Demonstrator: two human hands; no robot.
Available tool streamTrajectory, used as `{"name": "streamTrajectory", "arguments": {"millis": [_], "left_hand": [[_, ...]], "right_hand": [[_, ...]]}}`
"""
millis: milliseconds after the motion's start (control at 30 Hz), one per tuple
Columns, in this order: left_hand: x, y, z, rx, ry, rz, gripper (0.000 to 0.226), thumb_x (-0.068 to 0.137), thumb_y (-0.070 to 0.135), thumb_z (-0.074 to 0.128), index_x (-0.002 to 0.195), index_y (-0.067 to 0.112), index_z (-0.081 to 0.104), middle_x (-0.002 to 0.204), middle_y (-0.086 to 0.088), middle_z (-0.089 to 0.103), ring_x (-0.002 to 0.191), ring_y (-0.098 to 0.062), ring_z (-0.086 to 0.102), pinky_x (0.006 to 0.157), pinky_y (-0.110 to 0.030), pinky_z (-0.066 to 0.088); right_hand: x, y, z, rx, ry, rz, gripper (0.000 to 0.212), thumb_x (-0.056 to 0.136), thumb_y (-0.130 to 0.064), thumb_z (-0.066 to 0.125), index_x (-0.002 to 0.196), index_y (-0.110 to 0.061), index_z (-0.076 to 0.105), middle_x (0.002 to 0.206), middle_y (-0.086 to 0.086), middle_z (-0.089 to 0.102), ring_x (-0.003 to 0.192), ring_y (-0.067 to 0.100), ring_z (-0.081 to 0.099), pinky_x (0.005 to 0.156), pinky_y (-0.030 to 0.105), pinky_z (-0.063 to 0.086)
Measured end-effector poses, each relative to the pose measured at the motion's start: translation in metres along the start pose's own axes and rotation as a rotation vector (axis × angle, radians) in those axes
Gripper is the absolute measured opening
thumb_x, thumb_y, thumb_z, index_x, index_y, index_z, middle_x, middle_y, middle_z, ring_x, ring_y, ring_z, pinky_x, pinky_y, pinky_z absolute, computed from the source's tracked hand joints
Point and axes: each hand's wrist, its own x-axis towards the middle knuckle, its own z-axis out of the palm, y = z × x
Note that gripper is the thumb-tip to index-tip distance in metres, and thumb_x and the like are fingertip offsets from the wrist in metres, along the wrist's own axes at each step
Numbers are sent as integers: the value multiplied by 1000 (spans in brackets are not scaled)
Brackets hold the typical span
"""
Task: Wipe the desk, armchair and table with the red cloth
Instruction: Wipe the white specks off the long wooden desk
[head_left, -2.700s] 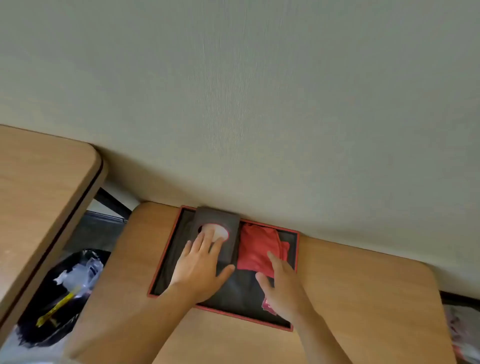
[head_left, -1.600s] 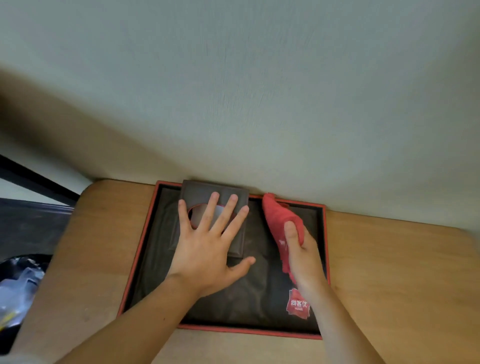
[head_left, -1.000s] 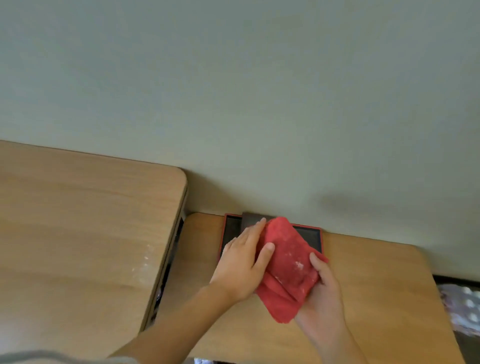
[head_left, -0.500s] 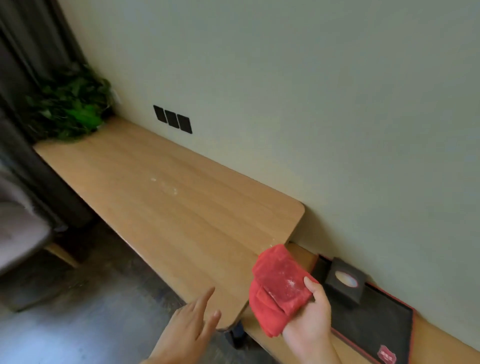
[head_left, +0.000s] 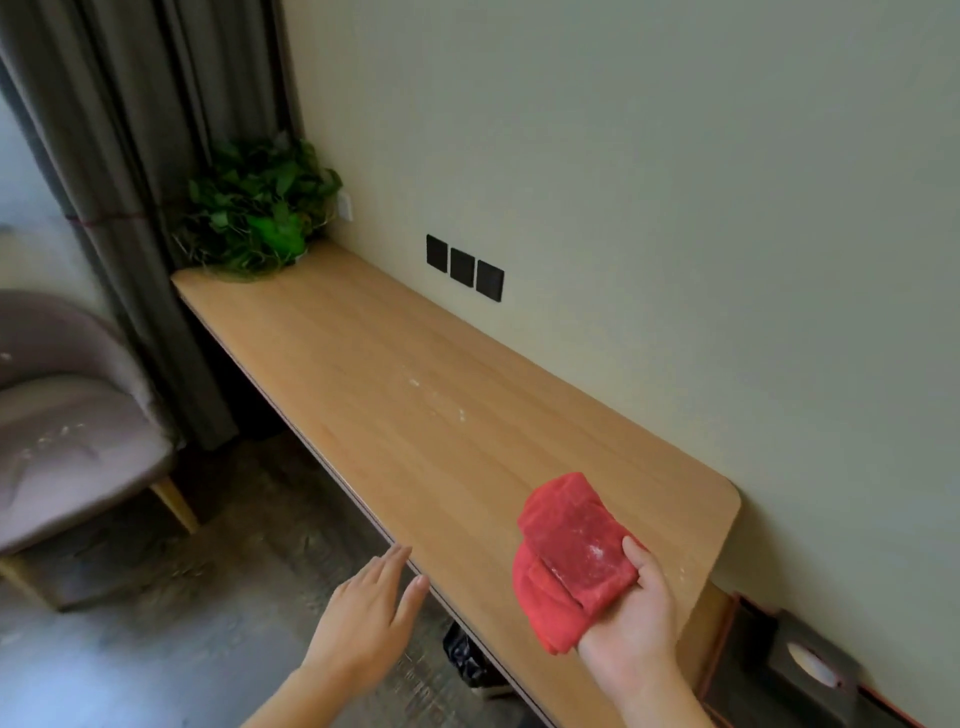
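Note:
My right hand (head_left: 641, 618) holds the folded red cloth (head_left: 569, 558) just above the near right end of the long wooden desk (head_left: 395, 395). White specks and smears lie on the desk's middle. My left hand (head_left: 363, 618) hovers open beside the desk's front edge, fingers together and pointing forward, holding nothing. A grey-pink armchair (head_left: 57, 426) stands at the left, with pale dust on its seat. The low table with the black tray (head_left: 753, 629) is at the bottom right, mostly hidden.
A green potted plant (head_left: 254, 213) sits at the desk's far end beside a grey curtain (head_left: 130, 156). Three black wall sockets (head_left: 465, 267) are above the desk. A dark tissue box (head_left: 810, 662) rests on the tray. A black bin bag (head_left: 467, 660) lies under the desk.
The cloth was lifted out of the tray with both hands. My view turned left to the long desk. My left hand let go and now hangs open near the desk edge.

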Motion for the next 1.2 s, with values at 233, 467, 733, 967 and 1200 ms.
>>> {"name": "streamTrajectory", "arguments": {"millis": [233,467,733,967,1200], "left_hand": [[101,-83,-54,-77,-16,-28,91,82,80,2,154,31,25,163,8,25,151,-17,19,121,-41,22],[195,-116,-92,3,-106,-27,93,81,79,4,157,26,20,165,3,20,152,-18,16,122,-42,20],[308,-127,-93,111,-152,-52,88,85,75,8,158,27,9,167,1,6,153,-18,2,124,-41,9],[401,-169,-70,156,-93,-48,86,86,74,4,157,27,-3,165,0,-14,150,-16,-19,125,-39,-2],[488,-219,-80,247,55,72,92,85,79,3,158,24,8,166,-2,-2,152,-17,-9,125,-40,2]], "right_hand": [[65,66,56,25,67,-45,38,92,-40,54,115,-13,66,101,18,75,100,36,67,89,53,52],[134,62,94,-30,160,-169,40,90,-47,56,111,-15,69,97,16,76,97,35,67,91,50,51],[254,29,110,-171,332,-262,41,93,-49,54,116,-16,64,103,10,67,95,28,62,90,44,48],[344,-1,91,-402,435,-374,28,96,-42,50,102,-19,64,73,-4,67,63,8,63,59,23,49],[387,39,96,-1262,524,-630,77,78,-65,44,137,-16,52,127,16,62,116,21,59,100,38,46]]}}
